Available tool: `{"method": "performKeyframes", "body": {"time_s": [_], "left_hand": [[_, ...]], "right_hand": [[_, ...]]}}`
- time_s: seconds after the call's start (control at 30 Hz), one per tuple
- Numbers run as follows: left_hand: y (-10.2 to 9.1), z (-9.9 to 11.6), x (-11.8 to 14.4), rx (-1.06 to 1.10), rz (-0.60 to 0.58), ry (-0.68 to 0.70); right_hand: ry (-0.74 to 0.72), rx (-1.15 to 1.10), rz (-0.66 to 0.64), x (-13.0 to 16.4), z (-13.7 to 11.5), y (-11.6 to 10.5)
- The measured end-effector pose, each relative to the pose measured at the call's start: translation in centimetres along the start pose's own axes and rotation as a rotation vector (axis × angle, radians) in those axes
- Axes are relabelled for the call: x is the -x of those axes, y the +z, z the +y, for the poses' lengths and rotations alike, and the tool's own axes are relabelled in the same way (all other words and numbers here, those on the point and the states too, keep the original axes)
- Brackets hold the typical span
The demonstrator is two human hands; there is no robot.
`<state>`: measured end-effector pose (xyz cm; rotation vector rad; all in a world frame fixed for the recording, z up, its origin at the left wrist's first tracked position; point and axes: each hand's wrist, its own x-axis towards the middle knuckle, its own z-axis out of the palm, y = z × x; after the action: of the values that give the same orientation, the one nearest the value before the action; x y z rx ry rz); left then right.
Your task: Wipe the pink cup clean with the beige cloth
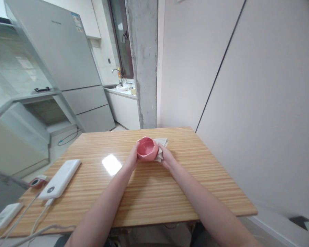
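Observation:
A pink bowl [147, 149] with a wavy rim is held over the wooden table [185, 192], its opening tipped toward me. My left hand [134, 155] is closed around the bowl's left side, fingers mostly hidden behind it. At the bowl's right side, my right hand [166, 156] grips a pale grey cloth [162, 141] and presses it against the outer wall. Part of the cloth sticks out above and below the fingers.
On the table's left lie a white power bank [61, 180] with a cable plugged in, a white power strip [5, 215] and a reddish roll-like object [37, 182]. A wall [237, 103] borders the right side. Behind stand a fridge [56, 48] and a sink counter [123, 106].

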<state>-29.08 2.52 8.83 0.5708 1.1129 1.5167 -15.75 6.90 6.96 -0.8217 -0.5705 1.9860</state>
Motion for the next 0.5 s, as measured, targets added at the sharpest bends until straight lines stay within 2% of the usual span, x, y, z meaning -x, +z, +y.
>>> {"method": "performKeyframes", "body": {"time_s": [0.13,0.27,0.33,0.5], "left_hand": [[-0.38,0.0,-0.54,0.022,0.028,0.093],[-0.72,-0.05,-0.34,-0.124,-0.012,-0.066],[-0.67,-0.18,-0.19,-0.141,-0.002,-0.093],[-0.45,0.01,-0.27,-0.048,0.062,0.018]], "right_hand": [[0.02,-0.02,-0.02,0.03,0.3,0.12],[-0.084,0.044,0.027,-0.35,0.19,-0.33],[-0.114,0.048,0.023,-0.27,0.04,-0.28],[0.008,0.017,-0.045,0.5,0.17,0.41]]}}
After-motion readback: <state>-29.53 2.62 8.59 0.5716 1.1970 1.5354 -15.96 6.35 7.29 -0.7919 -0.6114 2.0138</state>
